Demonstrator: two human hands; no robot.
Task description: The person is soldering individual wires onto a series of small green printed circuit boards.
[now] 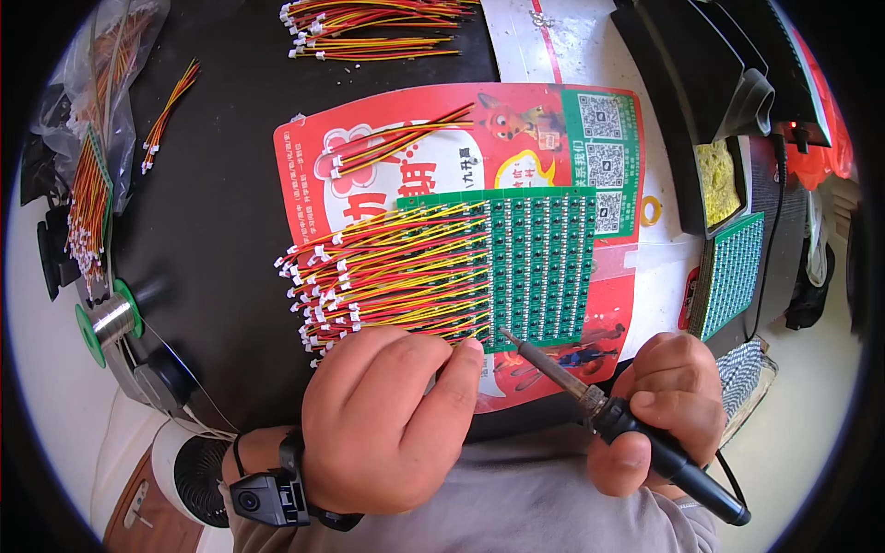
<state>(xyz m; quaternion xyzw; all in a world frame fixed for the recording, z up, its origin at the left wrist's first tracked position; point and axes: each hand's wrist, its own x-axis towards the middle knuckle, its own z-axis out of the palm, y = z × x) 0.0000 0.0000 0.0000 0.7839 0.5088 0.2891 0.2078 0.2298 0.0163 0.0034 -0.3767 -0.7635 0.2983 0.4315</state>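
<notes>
My right hand [668, 415] grips the black handle of a soldering iron [562, 376]. Its tip reaches the lower edge of a green circuit board panel [544, 267], just beside the wire ends. Close to that tip, my left hand [392, 415] is closed, thumb and fingers pinched at the lowest connector wires [461, 334]; the fingertips partly hide what they hold. Many red, yellow and black wires with white plugs [387, 267] lie in rows across the panel's left half, plugs to the left. A few loose wires [406, 138] rest above the panel.
Under the panel lies a red printed sheet [300, 198]. A solder spool [111, 318] stands at left, near bagged wires [92, 203]. More wire bundles [378, 28] lie at the far edge. At right are yellow tip-cleaning material [719, 184] in a holder and stacked green panels [728, 276].
</notes>
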